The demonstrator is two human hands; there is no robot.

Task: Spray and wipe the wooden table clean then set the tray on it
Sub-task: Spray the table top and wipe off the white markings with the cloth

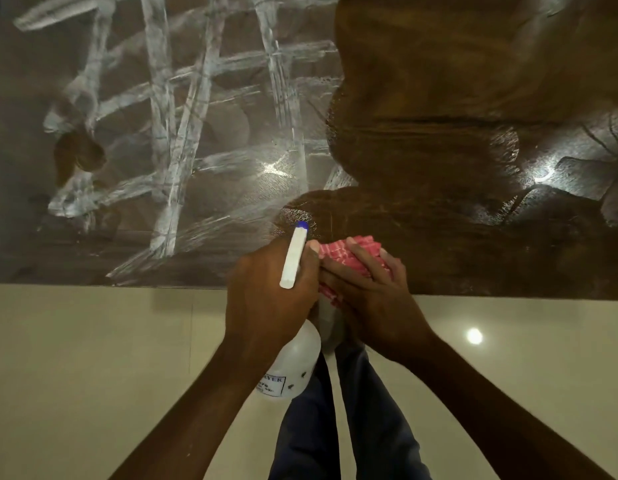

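— Honestly, what might go wrong?
— Left hand [266, 289] fingers are clamped on the spray bottle [293, 362], right hand [366, 289] fingers on the red cloth [338, 252]; crowded together, either might slip.
— And the desk [439, 98]?
— White streaks left of the cloth, bare brown wood beyond it. No tray visible.

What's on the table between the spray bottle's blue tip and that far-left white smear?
In the head view, only white criss-cross streaks on the wooden table lie between spray bottle and smear; no object.
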